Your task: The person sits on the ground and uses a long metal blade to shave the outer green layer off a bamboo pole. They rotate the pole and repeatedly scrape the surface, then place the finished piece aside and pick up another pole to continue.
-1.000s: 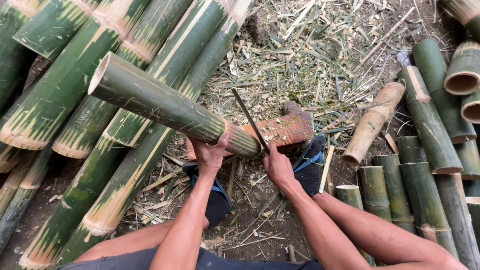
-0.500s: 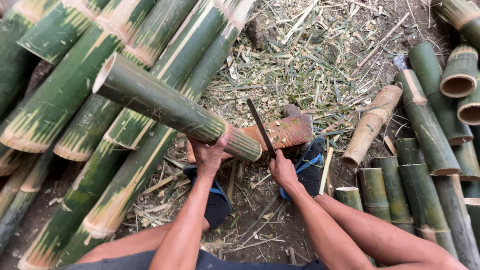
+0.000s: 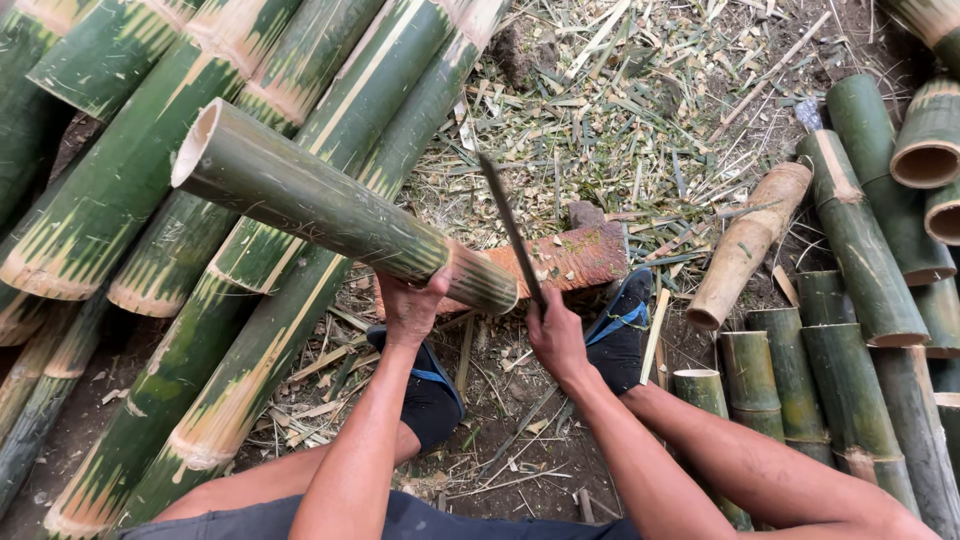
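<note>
Far left: long green bamboo poles (image 3: 110,190) lying side by side on the ground, cut ends pale and jagged, running diagonally from near left toward the far centre. No packages, labels or signs anywhere in view.

Centre: a short green bamboo section (image 3: 330,215), hollow open end raised to the left, lower end resting on a reddish wooden chopping block (image 3: 570,258). Left hand (image 3: 412,305) under that section near its lower end, grip wrapped around its underside, forearm reaching up from the near edge. Just right of it, right hand (image 3: 556,335) with grip closed round the handle of a dark machete (image 3: 510,228), blade upright and tilted slightly left, edge close beside the cut end of the section; contact with the bamboo not clear. Dark sandalled feet (image 3: 430,395) on the ground below both hands, blue straps showing.

Underfoot: bare dark earth (image 3: 500,450), strewn with bamboo chips and pale slivers (image 3: 620,120), thickest at far centre.

Right: a tan, dry bamboo piece (image 3: 748,245) lying diagonally, then a cluster of short green bamboo cuts (image 3: 860,330), some standing on end, some leaning, hollow mouths showing at far right.
</note>
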